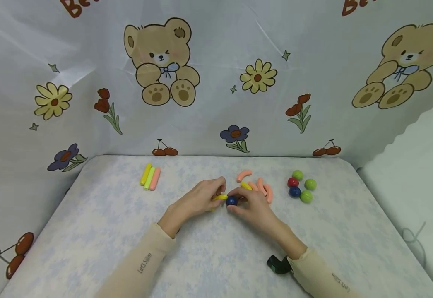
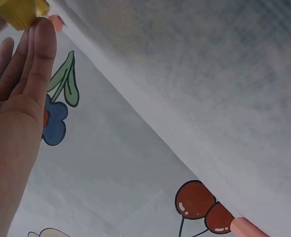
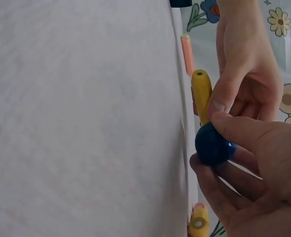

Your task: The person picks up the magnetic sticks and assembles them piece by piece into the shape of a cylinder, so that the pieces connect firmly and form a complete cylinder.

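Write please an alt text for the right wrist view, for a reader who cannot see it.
The right hand pinches a dark blue ball against the end of a yellow stick held by the left hand, just above a pale table.

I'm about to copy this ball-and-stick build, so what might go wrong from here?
1. The blue ball is held only by the fingertips of the right hand; being round, it may slip and roll across the table.
2. The yellow stick in the left hand has a small end hole, so a skewed push could miss.
3. A sleeve might nudge the loose balls nearby.
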Tool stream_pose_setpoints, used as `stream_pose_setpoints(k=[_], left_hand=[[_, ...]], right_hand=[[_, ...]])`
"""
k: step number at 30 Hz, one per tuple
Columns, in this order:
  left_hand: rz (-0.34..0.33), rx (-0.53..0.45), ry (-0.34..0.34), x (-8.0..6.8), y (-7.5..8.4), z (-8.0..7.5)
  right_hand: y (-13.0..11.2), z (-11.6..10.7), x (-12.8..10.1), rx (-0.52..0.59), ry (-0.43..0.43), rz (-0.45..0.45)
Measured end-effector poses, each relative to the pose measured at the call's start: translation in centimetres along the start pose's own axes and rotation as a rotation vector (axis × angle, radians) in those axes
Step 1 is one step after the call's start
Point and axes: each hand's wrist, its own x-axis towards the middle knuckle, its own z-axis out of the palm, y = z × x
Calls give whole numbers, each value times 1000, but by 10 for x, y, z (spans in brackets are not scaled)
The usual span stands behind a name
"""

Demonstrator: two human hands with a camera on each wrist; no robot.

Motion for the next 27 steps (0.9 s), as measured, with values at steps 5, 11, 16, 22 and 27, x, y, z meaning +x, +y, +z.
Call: stream_pose_setpoints(k=[5, 11, 16, 22, 27], left_hand=[[-3, -15, -21, 3, 1, -3], [-18, 0, -65, 2, 2, -2], [-44, 25, -103, -3, -2, 0], [-124, 59, -42, -7, -12, -4], [-168, 54, 1, -5, -16, -8]], right_hand=[[0, -4, 2, 38, 24, -11], [-1, -1, 0, 58, 2, -2], [0, 0, -2, 14, 2, -11], [8, -26, 5, -138, 116, -25], [28, -78, 6, -240, 236, 98]])
